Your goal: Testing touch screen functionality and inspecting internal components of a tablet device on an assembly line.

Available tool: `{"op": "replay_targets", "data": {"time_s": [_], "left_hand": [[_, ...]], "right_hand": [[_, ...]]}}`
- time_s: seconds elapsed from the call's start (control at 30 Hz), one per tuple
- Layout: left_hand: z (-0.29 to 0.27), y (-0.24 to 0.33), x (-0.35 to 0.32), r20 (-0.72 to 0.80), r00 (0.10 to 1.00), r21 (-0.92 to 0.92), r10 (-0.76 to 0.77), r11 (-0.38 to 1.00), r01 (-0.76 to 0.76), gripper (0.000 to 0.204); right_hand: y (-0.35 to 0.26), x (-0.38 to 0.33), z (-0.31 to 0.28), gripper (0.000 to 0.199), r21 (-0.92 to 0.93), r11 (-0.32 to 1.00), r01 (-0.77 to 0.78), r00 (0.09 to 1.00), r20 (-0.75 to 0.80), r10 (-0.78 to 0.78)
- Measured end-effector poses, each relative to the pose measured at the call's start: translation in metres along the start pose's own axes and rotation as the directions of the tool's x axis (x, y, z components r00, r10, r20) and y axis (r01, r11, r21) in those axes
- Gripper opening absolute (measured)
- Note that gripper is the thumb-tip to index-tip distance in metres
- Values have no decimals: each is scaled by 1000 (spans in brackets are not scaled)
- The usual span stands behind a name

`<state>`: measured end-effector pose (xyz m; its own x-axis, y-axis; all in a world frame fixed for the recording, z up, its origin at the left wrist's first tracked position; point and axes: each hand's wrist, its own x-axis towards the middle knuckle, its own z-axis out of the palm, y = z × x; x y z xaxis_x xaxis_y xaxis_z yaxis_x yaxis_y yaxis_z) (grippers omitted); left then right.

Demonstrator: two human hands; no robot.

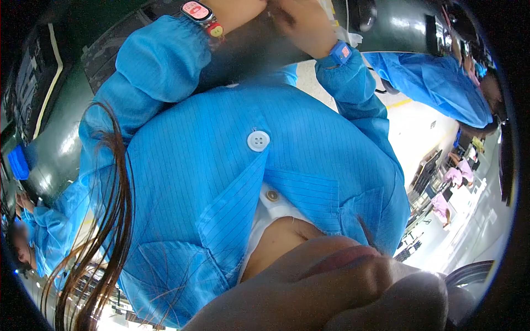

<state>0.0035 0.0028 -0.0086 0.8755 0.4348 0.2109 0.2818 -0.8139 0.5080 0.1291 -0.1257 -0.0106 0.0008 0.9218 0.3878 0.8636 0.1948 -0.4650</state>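
Note:
My left hand (243,12) is at the top edge of the head view, with a dark smartwatch (196,10) and a beaded bracelet on its wrist. Close to its right is my right hand (307,26), wearing a blue-strapped watch (342,53). The picture's edge cuts off the fingers of both hands, and part of the right hand is blurred, so whether they hold anything is hidden. Below the hands lies a dark, blurred surface (248,49). A crumpled white piece (354,39) sits beside my right wrist.
A person in a blue smock (430,83) is at the right; another in blue (55,220) is at the lower left. Glossy dark green surface (72,138) extends on the left, with a blue bin-like object (19,162). Farther right, people in pink (455,175) work by benches.

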Motion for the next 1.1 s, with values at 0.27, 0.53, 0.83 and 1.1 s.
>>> {"op": "replay_targets", "data": {"time_s": [0.27,0.53,0.83,1.1], "left_hand": [[-93,-32,-68,-52,987,110,154,983,-147,49],[-88,-81,-197,-432,800,-10,-416,889,457,45],[-74,-72,-189,-484,639,-547,-597,777,312,47],[-91,-67,-186,-440,645,-793,-625,607,48,49]], "right_hand": [[6,8,-13,23,102,988,-112,994,2,112],[45,12,-18,22,-230,965,-124,990,-96,104],[45,24,-12,18,-232,954,-190,980,-106,169],[67,24,-1,23,-301,951,-75,991,-124,39]]}}
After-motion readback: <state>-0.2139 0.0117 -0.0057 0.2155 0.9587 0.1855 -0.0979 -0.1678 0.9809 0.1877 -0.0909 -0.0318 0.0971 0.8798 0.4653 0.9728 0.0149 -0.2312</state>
